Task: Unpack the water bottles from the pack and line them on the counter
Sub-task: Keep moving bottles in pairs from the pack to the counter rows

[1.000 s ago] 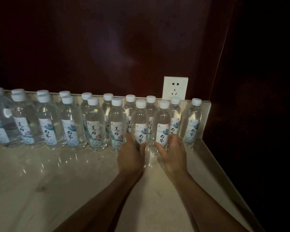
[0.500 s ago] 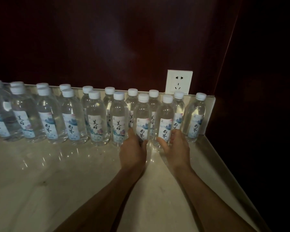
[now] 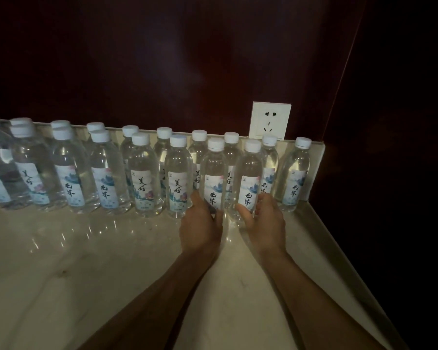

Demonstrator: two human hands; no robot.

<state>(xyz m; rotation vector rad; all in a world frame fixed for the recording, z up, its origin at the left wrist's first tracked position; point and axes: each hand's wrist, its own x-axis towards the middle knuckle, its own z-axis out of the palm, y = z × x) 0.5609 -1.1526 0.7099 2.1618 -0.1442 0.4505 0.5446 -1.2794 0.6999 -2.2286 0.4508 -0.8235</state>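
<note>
Steadying two front-row bottles near the counter's [image 3: 111, 261] right back corner, left hand [image 3: 200, 226] grips one bottle [image 3: 214, 178], right hand [image 3: 264, 223] its neighbour [image 3: 248, 180], apparently aligning them.

Clear plastic water bottles with white caps and printed labels [image 3: 142, 173] stand upright in two rows at the far edge of the pale glossy marble counter [image 3: 86, 274]; far right one stands alone.

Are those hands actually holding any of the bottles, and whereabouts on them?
Yes, one each. The left hand grips a front-row water bottle low on its body; the right hand grips the neighbouring bottle likewise.
</note>
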